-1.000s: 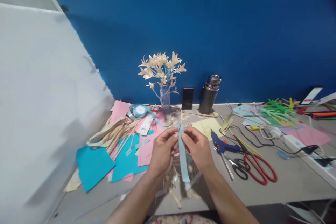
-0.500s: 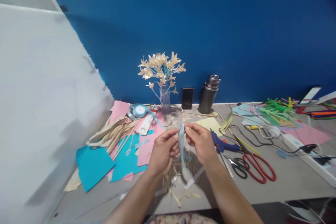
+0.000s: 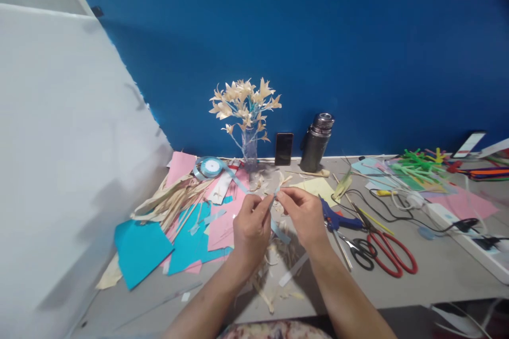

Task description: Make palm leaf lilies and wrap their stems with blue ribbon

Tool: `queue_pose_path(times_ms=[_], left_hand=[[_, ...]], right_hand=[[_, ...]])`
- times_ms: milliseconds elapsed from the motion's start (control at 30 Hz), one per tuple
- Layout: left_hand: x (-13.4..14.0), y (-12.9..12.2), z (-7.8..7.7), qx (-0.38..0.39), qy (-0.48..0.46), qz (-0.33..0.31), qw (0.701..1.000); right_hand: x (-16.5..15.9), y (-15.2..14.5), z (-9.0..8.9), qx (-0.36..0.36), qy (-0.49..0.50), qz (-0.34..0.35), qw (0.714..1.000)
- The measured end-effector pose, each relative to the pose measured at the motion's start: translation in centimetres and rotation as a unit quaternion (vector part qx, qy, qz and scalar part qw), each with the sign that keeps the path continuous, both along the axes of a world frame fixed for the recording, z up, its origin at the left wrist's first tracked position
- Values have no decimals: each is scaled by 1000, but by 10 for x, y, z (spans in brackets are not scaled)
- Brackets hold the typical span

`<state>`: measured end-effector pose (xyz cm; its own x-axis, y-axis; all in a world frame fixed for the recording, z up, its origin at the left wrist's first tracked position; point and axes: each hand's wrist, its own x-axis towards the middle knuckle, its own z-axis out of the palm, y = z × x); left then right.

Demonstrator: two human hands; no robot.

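Observation:
Over the middle of the desk, my left hand and my right hand meet fingertip to fingertip. Both are closed in a pinch on a light blue ribbon, most of it hidden by the fingers. Pale husk-like petals stick out just above the fingertips, against the ribbon. Behind the hands, a clear vase holds cream flowers on blue-wrapped stems. Left of it lies a spool of light blue ribbon with its end trailing toward the hands.
On the right lie a blue glue gun, black-handled scissors, red-handled scissors and a power strip. A thermos and a phone stand at the back. Dried husks and blue paper lie left.
The ribbon's hanging tail, visible between my hands before, is now hidden in my left fingers. My left hand has turned and closed more tightly beside the right one.

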<state>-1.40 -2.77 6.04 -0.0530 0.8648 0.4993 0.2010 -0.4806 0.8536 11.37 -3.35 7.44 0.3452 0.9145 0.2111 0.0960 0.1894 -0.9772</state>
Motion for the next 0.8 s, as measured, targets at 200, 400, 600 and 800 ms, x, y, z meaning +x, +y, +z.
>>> queue_pose_path(times_ms=[200, 400, 600, 800], left_hand=[[1, 0, -1, 46, 21, -15, 999], [-6, 0, 11, -217, -36, -146, 965], [-7, 5, 26, -196, -36, -133, 971], [-8, 7, 22, -237, -100, -156, 954]], right_hand=[[3, 1, 3, 1, -18, -42, 999], [8, -3, 4, 10, 0, 0, 1000], [6, -6, 3, 29, -28, 29, 999], [12, -6, 1, 6, 17, 36, 999]])
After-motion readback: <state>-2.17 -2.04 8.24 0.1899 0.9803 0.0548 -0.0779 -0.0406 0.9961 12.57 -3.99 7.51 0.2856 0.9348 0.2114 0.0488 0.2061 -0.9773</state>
